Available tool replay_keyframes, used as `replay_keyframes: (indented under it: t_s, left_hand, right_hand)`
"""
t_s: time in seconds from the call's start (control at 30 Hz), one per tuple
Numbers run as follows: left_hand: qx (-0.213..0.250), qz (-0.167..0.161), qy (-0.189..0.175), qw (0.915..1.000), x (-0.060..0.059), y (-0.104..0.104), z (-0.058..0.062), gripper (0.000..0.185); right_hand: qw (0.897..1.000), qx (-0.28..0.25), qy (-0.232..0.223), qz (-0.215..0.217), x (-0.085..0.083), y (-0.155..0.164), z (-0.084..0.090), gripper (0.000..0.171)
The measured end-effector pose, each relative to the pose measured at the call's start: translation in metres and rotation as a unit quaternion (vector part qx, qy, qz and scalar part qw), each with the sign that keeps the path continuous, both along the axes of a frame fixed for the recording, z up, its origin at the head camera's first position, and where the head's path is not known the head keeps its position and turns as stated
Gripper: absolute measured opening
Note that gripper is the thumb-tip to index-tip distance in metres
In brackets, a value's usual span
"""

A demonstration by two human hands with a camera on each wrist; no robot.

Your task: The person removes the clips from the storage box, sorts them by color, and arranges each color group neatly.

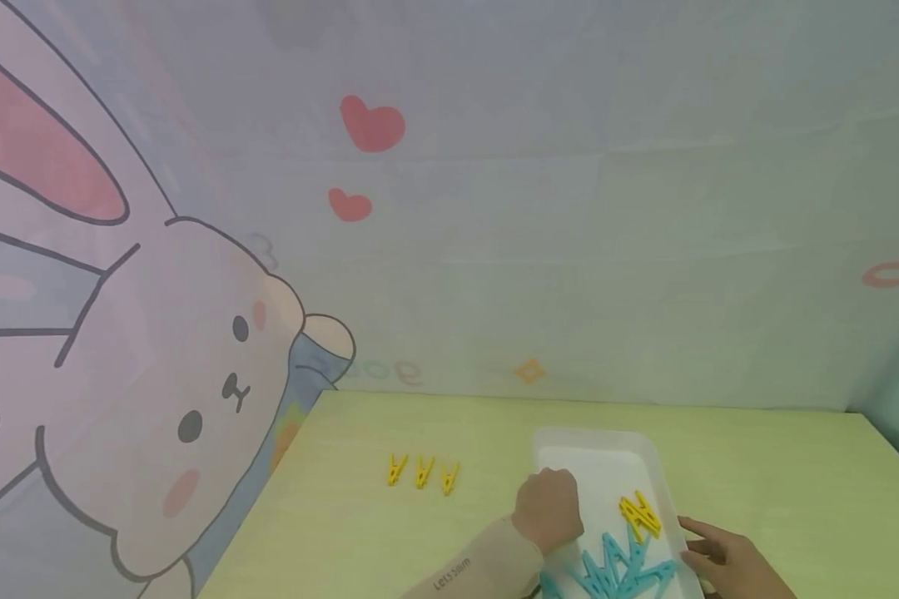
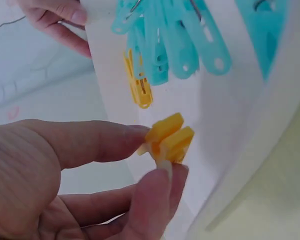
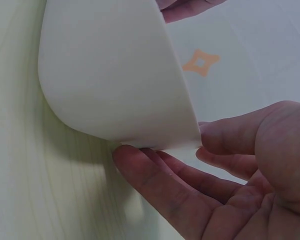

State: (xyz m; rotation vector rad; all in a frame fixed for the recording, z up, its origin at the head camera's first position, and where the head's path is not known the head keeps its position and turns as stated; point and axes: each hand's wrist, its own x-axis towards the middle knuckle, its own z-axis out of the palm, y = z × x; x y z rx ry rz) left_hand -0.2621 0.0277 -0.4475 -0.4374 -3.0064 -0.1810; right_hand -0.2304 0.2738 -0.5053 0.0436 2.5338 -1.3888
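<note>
My left hand [image 1: 550,509] is over the left part of a white tray [image 1: 659,466]. In the left wrist view its thumb and fingers pinch a yellow clothespin [image 2: 171,136]. My right hand [image 1: 730,557] holds the tray's right side from outside. The right wrist view shows its thumb at the rim and the fingers [image 3: 162,187] against the lower wall. Inside the tray lie a few more yellow clothespins [image 1: 640,516] and, nearer me, a heap of light-blue clothespins [image 1: 618,574]. The left hand's fingertips are hidden in the head view.
Three yellow clothespins [image 1: 423,472] stand in a row on the light wood-grain table [image 1: 345,532], left of the tray. A pale cloth backdrop with hearts and a cartoon rabbit [image 1: 195,349] hangs behind and to the left of the table.
</note>
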Motion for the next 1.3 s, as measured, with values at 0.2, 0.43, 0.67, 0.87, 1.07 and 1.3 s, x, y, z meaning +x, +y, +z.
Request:
replay_keyframes:
  t_s: [0.2, 0.43, 0.67, 0.87, 1.07, 1.3]
  left_hand:
    - [0.05, 0.016, 0.013, 0.9985, -0.005, -0.013, 0.006, 0.042]
    - [0.113, 0.039, 0.006, 0.9928, -0.019, -0.038, 0.008, 0.045]
    - [0.171, 0.06, -0.02, 0.9833, -0.033, -0.061, 0.011, 0.039]
    - [0.18, 0.081, -0.033, 0.9799, -0.039, -0.075, 0.008, 0.035]
    - [0.176, 0.093, -0.034, 0.9794, -0.048, -0.089, -0.003, 0.04]
    - [0.173, 0.101, -0.012, 0.9797, -0.06, -0.106, -0.019, 0.029]
  right_hand:
    - [1.0, 0.01, -0.006, -0.003, 0.0, -0.001, 0.0, 0.057]
    - [1.0, 0.006, 0.0, -0.007, -0.003, -0.002, -0.004, 0.056]
    - [1.0, 0.009, -0.001, -0.008, -0.003, -0.001, -0.003, 0.057]
    - [1.0, 0.026, 0.006, -0.002, -0.003, 0.003, 0.0, 0.057]
    - [1.0, 0.025, 0.006, -0.001, -0.003, 0.003, 0.002, 0.056]
    - [1.0, 0.02, 0.002, -0.003, -0.002, 0.001, 0.005, 0.054]
